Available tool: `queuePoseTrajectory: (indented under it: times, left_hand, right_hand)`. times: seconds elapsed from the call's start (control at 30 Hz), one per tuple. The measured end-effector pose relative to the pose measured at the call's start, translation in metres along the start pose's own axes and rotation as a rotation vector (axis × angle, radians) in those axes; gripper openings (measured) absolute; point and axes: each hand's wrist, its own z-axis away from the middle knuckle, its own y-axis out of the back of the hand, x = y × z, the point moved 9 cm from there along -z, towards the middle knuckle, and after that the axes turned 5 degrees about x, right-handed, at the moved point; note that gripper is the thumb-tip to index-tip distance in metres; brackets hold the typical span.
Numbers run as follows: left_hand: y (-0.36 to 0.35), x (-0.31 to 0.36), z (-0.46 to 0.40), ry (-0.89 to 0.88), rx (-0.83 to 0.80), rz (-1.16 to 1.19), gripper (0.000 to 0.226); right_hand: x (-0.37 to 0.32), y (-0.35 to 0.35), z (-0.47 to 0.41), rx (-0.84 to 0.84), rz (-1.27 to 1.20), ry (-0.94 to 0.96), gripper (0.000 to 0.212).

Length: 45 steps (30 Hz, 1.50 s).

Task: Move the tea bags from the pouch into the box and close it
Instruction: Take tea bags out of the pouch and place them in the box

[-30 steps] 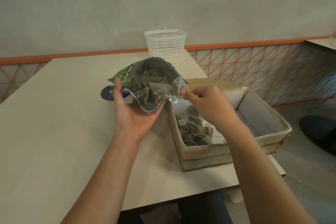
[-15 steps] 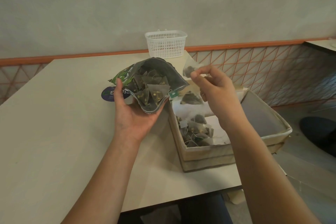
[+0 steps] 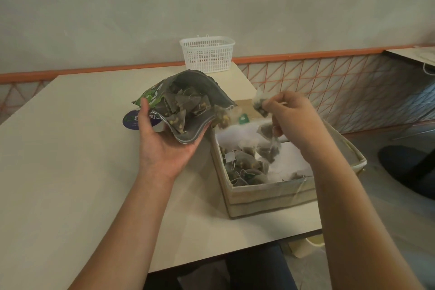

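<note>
Transfer of pyramid tea bags, head view. The left hand (image 3: 164,146) cradles the pouch (image 3: 188,103) from below, palm up, thumb curled over its printed green front and fingers under its rim; the mouth gapes toward the camera and shows many bags still inside against a grey foil lining. The right hand (image 3: 292,122) hovers above the box (image 3: 270,198) and pinches a small cluster of tea bags (image 3: 260,107) between thumb and fingertips, with further bags (image 3: 268,146) dangling beneath it, apparently by their strings, though blur hides the exact hold. A heap of tea bags (image 3: 244,167) already lies in the near-left part of the box, on its white paper lining.

Handling, as a judgement: each bag is a light, soft mesh pyramid holding loose leaf, easily crushed and inclined to tangle by string and paper tag, so several lift together. The surest hold is a gentle pinch at a seam or apex, not a squeeze of the body. The pouch is a thin, crinkly, slippery film that collapses unless supported beneath. The box is stiff, pale, woven-looking board with square walls; its lid is not clearly seen. It sits at the right edge of the smooth beige counter (image 3: 70,172). A white plastic lattice basket (image 3: 207,54) stands at the far edge.
</note>
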Motion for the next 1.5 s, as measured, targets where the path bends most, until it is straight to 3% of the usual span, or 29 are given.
queuePoseTrajectory:
  times: [0.13,0.27,0.37,0.47,0.63,0.77,0.97,1.2,1.4,1.5]
  left_hand:
    - [-0.002,0.001,0.000,0.003,0.002,0.016,0.063]
    - [-0.001,-0.001,-0.002,0.015,0.008,0.019,0.065]
    - [-0.001,-0.003,-0.002,0.016,0.007,0.023,0.066]
    - [-0.001,-0.003,-0.002,0.014,0.007,0.023,0.065]
    - [-0.003,-0.004,0.000,0.017,0.004,0.023,0.064]
    - [-0.002,-0.002,0.000,0.018,0.003,0.040,0.064]
    - [0.000,0.001,0.000,0.014,-0.002,0.059,0.063]
    - [0.004,-0.001,-0.001,0.022,0.021,0.062,0.063]
    - [0.002,0.002,0.000,0.019,0.005,0.076,0.063]
    - [0.002,0.003,-0.001,0.020,-0.009,0.055,0.066]
  right_hand:
    - [0.022,0.008,-0.005,-0.041,0.293,-0.039,0.013]
    - [0.048,0.001,-0.006,-0.210,0.517,-0.112,0.013]
    - [0.052,-0.012,-0.003,-0.333,0.705,-0.039,0.020]
    - [0.039,-0.032,0.007,-0.423,0.678,0.091,0.024]
    - [0.041,-0.077,0.035,-0.762,0.702,0.192,0.038]
    - [0.052,-0.079,0.026,-0.716,0.796,0.174,0.040]
    - [0.044,-0.059,0.014,-0.544,0.768,0.155,0.020]
    - [0.020,-0.049,0.021,-0.452,0.665,0.194,0.029]
    - [0.028,-0.066,0.027,-0.587,0.803,0.164,0.025]
    - [-0.007,-0.058,0.018,-0.393,0.734,0.265,0.017]
